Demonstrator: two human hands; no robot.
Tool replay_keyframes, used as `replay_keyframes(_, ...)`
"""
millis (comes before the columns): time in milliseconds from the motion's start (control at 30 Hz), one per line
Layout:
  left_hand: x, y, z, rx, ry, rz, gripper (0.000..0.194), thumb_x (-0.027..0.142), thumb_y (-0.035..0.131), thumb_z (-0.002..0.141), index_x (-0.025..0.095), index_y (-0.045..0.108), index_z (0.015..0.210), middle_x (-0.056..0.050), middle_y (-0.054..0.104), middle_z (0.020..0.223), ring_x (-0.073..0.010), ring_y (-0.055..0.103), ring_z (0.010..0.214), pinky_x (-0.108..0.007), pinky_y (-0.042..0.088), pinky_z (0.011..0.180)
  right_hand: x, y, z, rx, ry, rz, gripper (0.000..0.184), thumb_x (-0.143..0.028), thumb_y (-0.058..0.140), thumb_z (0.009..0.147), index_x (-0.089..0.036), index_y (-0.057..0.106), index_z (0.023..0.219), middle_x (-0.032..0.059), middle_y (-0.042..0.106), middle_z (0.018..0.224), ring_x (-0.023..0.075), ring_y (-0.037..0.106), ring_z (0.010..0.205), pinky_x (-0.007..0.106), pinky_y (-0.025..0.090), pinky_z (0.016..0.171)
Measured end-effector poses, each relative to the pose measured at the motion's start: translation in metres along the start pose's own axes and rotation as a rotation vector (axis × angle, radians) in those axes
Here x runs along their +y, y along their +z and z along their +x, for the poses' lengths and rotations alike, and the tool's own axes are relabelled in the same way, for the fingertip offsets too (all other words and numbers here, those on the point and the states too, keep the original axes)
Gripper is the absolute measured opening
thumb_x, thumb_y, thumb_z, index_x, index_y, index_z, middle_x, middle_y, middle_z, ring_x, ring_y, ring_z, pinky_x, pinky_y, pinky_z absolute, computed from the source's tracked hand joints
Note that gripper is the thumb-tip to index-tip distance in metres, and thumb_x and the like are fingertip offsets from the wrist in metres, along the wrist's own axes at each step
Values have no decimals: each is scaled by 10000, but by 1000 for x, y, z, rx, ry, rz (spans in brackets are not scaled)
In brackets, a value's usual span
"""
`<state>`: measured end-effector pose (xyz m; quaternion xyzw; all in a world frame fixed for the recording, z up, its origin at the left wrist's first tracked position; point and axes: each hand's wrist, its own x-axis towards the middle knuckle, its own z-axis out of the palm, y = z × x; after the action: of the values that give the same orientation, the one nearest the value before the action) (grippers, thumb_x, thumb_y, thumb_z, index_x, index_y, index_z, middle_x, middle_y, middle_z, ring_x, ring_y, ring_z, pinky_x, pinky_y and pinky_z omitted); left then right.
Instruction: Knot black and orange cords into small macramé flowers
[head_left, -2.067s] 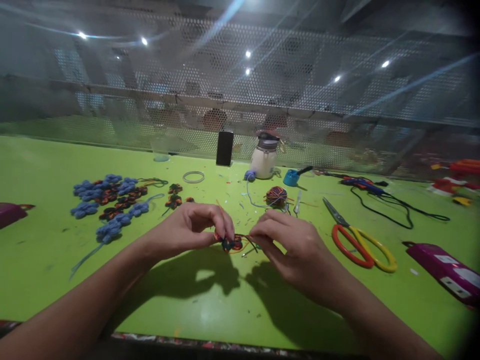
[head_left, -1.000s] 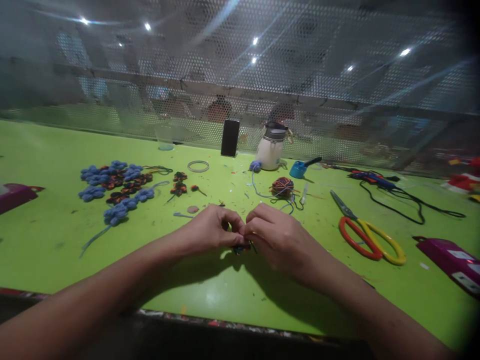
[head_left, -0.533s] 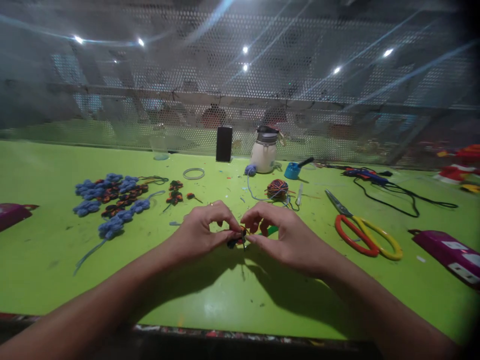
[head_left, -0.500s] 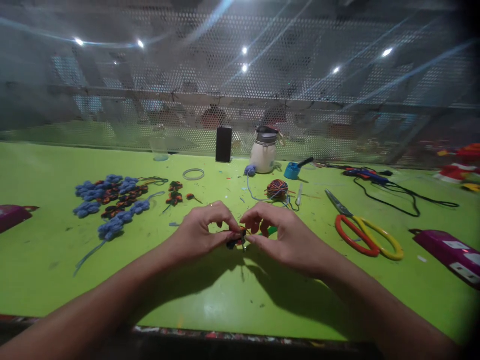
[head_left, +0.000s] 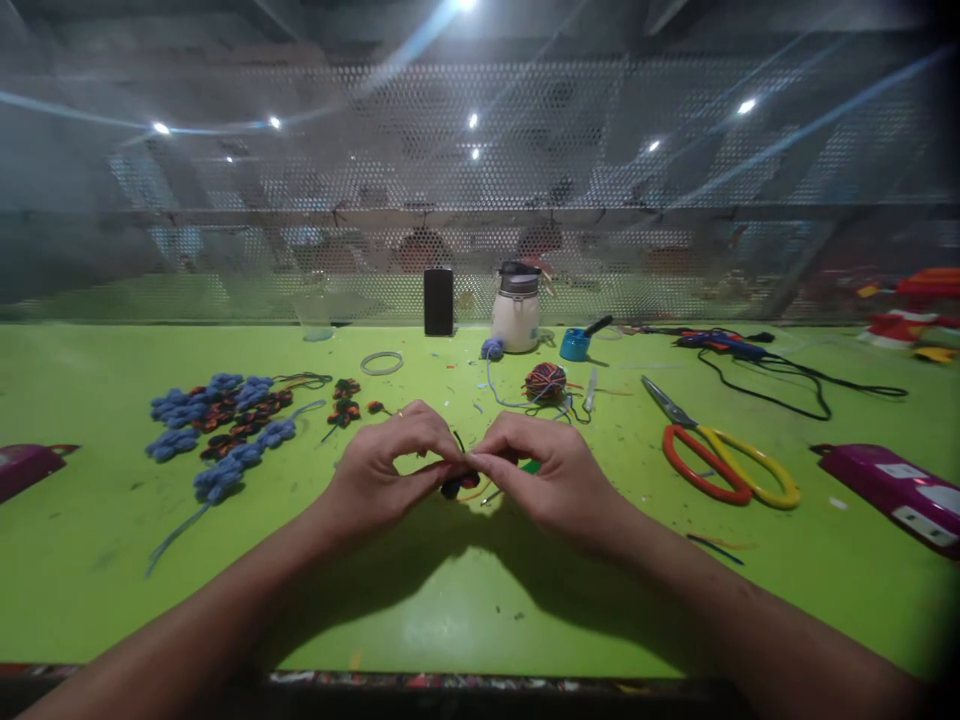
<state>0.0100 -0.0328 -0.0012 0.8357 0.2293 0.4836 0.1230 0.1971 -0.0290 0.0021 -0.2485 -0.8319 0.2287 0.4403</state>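
My left hand (head_left: 390,462) pinches a small dark multicoloured piece of yarn work (head_left: 451,490) between thumb and forefinger. At its edge, the thumb and forefinger of my right hand (head_left: 551,462) close on the yarn, tips against those of the left. Behind the right fingers shows a bit of green handle (head_left: 531,467), apparently of a crochet hook that this hand holds; most of it is hidden. A short dark yarn end sticks up above the fingertips, and an orange strand hangs below. Past the hands lie a ball of multicoloured yarn (head_left: 545,382) and a small ball of blue yarn (head_left: 492,349).
Blue and dark-orange crocheted flowers (head_left: 217,478) lie at left. Large scissors (head_left: 705,450) with red and yellow handles, a purple power strip (head_left: 892,490) and a glue gun (head_left: 720,344) are at right. Behind stand a phone (head_left: 439,302), a white jug (head_left: 516,318) and a blue pot (head_left: 575,344).
My hands have come together, fingertips now touching at the yarn piece, where a gap showed before. The view has tilted up slightly. Cut yarn ends by my right forearm are now visible.
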Motion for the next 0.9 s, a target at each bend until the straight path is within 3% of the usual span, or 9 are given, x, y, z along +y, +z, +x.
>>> replay_keyframes(167,3,-3,1,3,-10,5,93,85,618,753,165,645,793,-38,658,690,-141,571,670,-306,463,649,-4,-6,1,3,-196,-113,111,-82,526,798,-92,626,750,40,564,655,116,500,620,251,398,570)
replay_keyframes(400,2,-2,1,8,-3,61,104,79,598,758,164,638,803,-43,647,703,-148,565,699,-300,467,645,-10,-12,-1,-70,-185,-243,175,-164,583,780,-103,597,943,79,567,836,165,512,773,298,434,663)
replay_keyframes(500,3,-1,2,-4,21,80,84,88,593,766,158,629,794,-40,640,690,-144,564,684,-294,467,637,-5,-6,-2,-60,-231,-278,104,-140,510,829,-113,609,844,74,564,775,159,511,728,287,425,620)
replay_keyframes(600,6,-1,3,-17,79,133,95,77,578,775,164,612,795,-35,654,711,-139,572,705,-291,473,659,-3,-3,-3,-31,-264,-271,147,-111,460,844,-123,592,779,66,561,727,148,500,687,276,413,596)
replay_keyframes(800,13,-5,1,52,251,348,160,26,632,712,158,608,800,-40,684,769,-159,585,790,-313,476,711,-12,-16,0,-207,-219,-277,113,-63,492,763,-142,553,711,41,546,697,130,482,639,260,393,579)
replay_keyframes(900,18,-6,-2,74,310,441,219,21,649,697,162,626,863,-44,696,814,-170,586,827,-317,485,731,-15,-25,1,-233,-189,-271,121,-45,504,732,-149,539,681,15,520,658,116,467,613,248,374,568)
